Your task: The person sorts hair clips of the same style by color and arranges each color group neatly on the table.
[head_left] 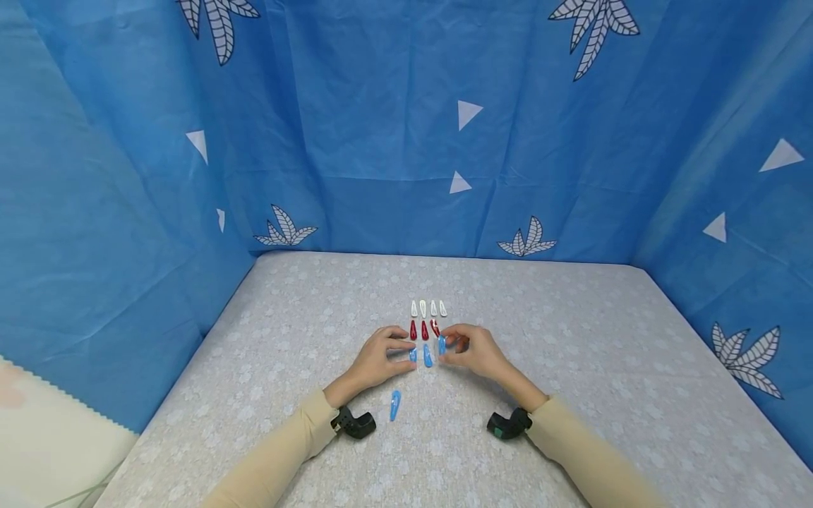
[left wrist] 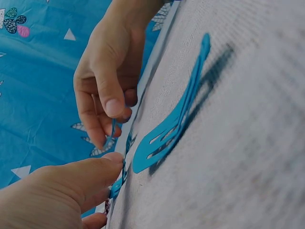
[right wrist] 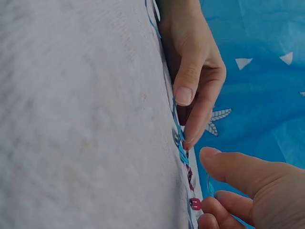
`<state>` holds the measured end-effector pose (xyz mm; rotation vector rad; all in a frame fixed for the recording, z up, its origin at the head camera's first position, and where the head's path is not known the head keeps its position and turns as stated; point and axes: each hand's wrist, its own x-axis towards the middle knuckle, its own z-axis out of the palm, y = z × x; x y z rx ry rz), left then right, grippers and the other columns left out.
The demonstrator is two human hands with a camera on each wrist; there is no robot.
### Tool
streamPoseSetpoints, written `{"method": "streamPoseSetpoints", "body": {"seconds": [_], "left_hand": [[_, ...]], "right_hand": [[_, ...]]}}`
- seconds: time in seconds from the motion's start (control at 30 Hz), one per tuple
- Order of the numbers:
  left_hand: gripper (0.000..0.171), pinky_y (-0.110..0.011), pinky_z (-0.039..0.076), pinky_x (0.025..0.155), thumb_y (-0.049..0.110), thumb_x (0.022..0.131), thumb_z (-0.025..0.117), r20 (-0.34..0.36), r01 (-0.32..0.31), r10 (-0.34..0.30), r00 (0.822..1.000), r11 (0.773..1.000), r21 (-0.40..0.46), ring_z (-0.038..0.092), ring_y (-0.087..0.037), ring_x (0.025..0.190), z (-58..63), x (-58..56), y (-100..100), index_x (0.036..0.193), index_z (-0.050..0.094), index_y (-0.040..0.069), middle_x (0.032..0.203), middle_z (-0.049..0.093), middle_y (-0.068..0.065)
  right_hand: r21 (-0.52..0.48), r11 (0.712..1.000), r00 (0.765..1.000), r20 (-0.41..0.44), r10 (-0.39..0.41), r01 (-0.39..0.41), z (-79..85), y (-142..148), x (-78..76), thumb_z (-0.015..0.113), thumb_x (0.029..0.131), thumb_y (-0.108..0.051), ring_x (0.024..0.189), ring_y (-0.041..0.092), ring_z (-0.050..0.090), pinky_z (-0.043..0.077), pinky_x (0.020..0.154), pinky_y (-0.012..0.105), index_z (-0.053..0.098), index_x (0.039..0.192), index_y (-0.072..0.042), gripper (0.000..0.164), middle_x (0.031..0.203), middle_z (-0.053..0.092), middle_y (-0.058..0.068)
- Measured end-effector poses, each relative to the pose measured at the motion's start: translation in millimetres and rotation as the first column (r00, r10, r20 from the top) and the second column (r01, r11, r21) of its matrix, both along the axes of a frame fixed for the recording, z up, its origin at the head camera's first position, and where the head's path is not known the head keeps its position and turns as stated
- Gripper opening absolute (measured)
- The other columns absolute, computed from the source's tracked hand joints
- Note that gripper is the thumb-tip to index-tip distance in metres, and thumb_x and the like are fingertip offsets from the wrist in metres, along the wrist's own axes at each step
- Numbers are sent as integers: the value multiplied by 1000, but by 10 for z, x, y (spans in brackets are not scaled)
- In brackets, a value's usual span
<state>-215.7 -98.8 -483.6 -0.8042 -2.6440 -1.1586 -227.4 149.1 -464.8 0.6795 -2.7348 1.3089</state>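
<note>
My left hand (head_left: 379, 358) is at the left blue hair clip (head_left: 413, 355) on the cloth, its thumb and fingertips at the clip's two ends. My right hand (head_left: 475, 348) pinches another blue hair clip (head_left: 442, 345) between thumb and finger, raised off the cloth in the left wrist view. Between the hands lies a blue hair clip (head_left: 428, 356). A further blue hair clip (left wrist: 174, 119) rests nearer the person, large in the left wrist view. Just beyond the hands are three red hair clips (head_left: 425, 330), the right one tilted and close to my right fingertips.
A row of several white hair clips (head_left: 423, 309) lies behind the red ones. Pale patterned cloth (head_left: 305, 310) covers the table. Blue curtains (head_left: 394, 127) with leaf prints hang at the back and both sides. Each wrist wears a black camera (head_left: 356, 423).
</note>
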Motion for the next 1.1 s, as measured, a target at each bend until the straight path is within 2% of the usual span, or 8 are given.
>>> {"method": "streamPoseSetpoints", "body": {"seconds": [0.5, 0.8, 1.1], "left_hand": [[35, -50, 44, 101, 24, 79, 82, 13, 4, -4, 1000, 1000, 9, 54, -31, 122, -1, 2, -5, 109, 76, 8, 124, 63, -11], [36, -49, 43, 104, 24, 79, 82, 33, -3, 3, 999, 1000, -7, 53, -30, 124, -27, -12, -11, 111, 75, 8, 126, 62, -10], [36, -48, 44, 102, 24, 78, 83, -2, -5, 5, 1000, 1000, -13, 54, -29, 122, -39, -25, -4, 110, 76, 8, 124, 63, -10]], "right_hand": [[19, 1000, 999, 40, 9, -10, -51, -22, 16, 86, 74, -15, 68, 8, 51, 45, 59, 22, 71, 112, -3, 43, 89, 68, 4], [37, 999, 1000, 21, 7, -8, -47, -35, 22, 87, 73, -14, 70, 10, 51, 44, 59, 22, 71, 110, -2, 42, 87, 67, 3], [51, 999, 1000, 17, 6, -7, -51, -44, 20, 87, 72, -15, 70, 10, 50, 44, 61, 22, 72, 109, -4, 41, 87, 66, 2]]}}
